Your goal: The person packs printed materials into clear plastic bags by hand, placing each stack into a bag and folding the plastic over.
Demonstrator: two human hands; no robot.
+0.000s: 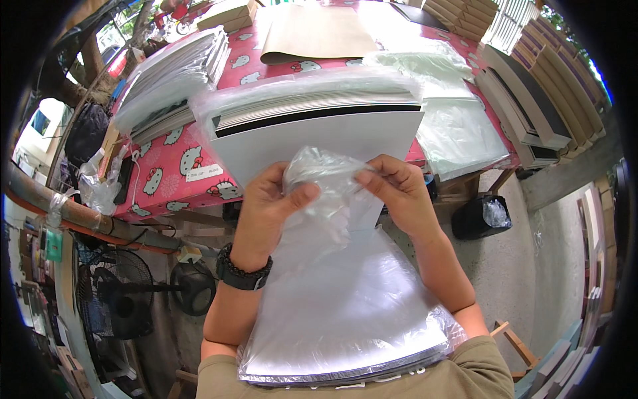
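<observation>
Both my hands pinch a bunched clear plastic bag in front of me. My left hand, with a black watch and a bracelet at the wrist, grips its left side between thumb and fingers. On the other side my right hand pinches the plastic the same way. Below the hands, a flat white board or stack wrapped in clear plastic rests against my shirt. Just beyond them, a thick stack of white boards, with a dark layer in it, sits partly inside clear plastic at the table edge.
A pink tablecloth with cartoon cats covers the table. Plastic-wrapped stacks lie on its left, clear plastic bags on its right, brown paper at the back. A fan stands lower left; a black bin sits right.
</observation>
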